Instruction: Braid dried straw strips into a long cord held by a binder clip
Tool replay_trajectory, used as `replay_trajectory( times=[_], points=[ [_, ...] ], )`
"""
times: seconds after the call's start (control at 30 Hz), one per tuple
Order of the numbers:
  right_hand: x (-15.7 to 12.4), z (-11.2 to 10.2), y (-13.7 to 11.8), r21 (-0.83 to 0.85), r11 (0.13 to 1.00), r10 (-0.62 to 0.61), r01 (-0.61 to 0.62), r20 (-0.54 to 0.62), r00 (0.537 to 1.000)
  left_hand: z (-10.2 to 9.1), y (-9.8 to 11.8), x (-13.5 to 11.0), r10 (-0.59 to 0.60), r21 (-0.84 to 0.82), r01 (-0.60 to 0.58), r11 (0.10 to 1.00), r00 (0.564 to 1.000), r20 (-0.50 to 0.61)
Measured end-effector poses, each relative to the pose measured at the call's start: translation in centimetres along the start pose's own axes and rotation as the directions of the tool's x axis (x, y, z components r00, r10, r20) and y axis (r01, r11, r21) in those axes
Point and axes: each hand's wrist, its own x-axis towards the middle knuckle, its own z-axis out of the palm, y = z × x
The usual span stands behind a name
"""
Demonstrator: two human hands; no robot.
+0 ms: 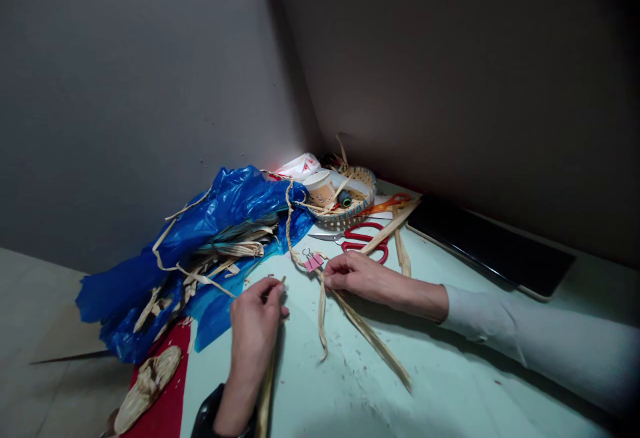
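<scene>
Binder clip, pink, bites the braid on the counter, apparently to stop unravelling, while the right hand's grip pinches closed on loose strips beside it and the left hand's closes around a separate strip.

At seven o'clock from centre, the left hand is pointed toward one o'clock, its fingers curled against the thumb; at five o'clock, the right hand is held pinched, thumb to fingertips, its forearm, covered by a pale sleeve, stretched in from four o'clock
</scene>
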Motion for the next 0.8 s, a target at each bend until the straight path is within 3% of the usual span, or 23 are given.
replay_trajectory(
  times=[0.07,0.23,0.47,0.63,0.8],
  points=[
    [0.0,0.1,0.1,-0.004,1.0,-0.014,0.014,0.01,1.0,1.3,1.0,-0.5,0.057,0.004,-0.057,0.998,0.995,0.08],
    [-0.3,0.2,-0.1,-0.04,0.998,-0.041,0.041,0.006,0.999,3.5,2.4,-1.7,0.142,-0.101,-0.13,0.986,0.983,0.116],
    [-0.6,0.5,-0.6,-0.108,0.993,-0.054,0.05,-0.036,0.998,4.1,2.0,-2.8,-0.023,-0.395,0.111,0.912,0.975,0.22],
    [-0.7,0.6,-0.6,-0.126,0.99,-0.069,0.064,-0.034,0.997,4.3,2.7,-3.0,-0.117,-0.553,0.251,0.795,0.957,0.266],
    [-0.8,0.6,-0.8,-0.141,0.989,-0.049,0.041,-0.054,0.997,4.7,2.4,-3.0,-0.159,-0.552,0.242,0.798,0.968,0.194]
  ],
)
